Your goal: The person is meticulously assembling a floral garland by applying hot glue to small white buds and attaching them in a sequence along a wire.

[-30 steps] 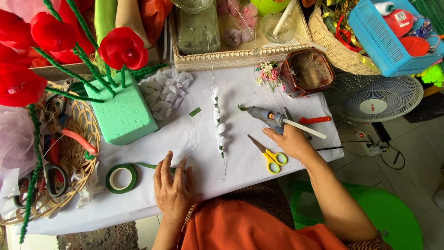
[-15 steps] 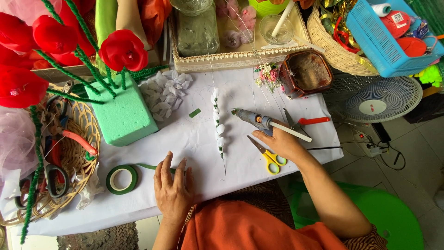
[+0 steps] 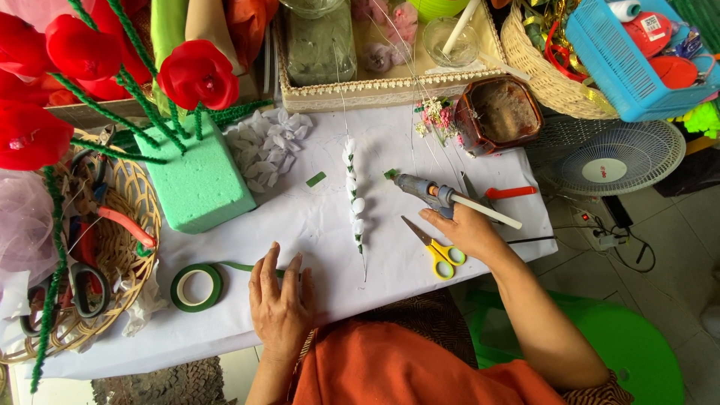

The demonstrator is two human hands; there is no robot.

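1. My right hand (image 3: 469,231) is right of centre in the frame, fingers curled around the handle of the glue gun (image 3: 431,193). The gun lies low over the white tablecloth (image 3: 330,225), nozzle aimed left, with a white glue stick (image 3: 486,211) poking out the back toward the right.
2. Can't really tell how hard I'm squeezing, but the hand is definitely wrapped on the gun's grip, not just resting beside it.
3. My left hand (image 3: 281,304) is lower centre, flat on the cloth, palm down, fingers spread, holding nothing. The fingertips touch the loose end of the green floral tape (image 3: 196,287), whose roll sits just to the left.
4. Between the two hands, running top to bottom at centre frame, is the wire stem with white petals (image 3: 354,199). The gun's nozzle points at it but stays a bit apart.
5. Yellow-handled scissors (image 3: 436,250) lie just below my right hand, touching or nearly so, blades toward upper left.
6. Upper left: green foam block (image 3: 196,184) stuck with red fabric flowers (image 3: 196,75) on fuzzy green stems. A pile of loose white petals (image 3: 262,146) sits just right of it.
7. Far left there's a wicker basket (image 3: 139,202) with more scissors and pliers in it.
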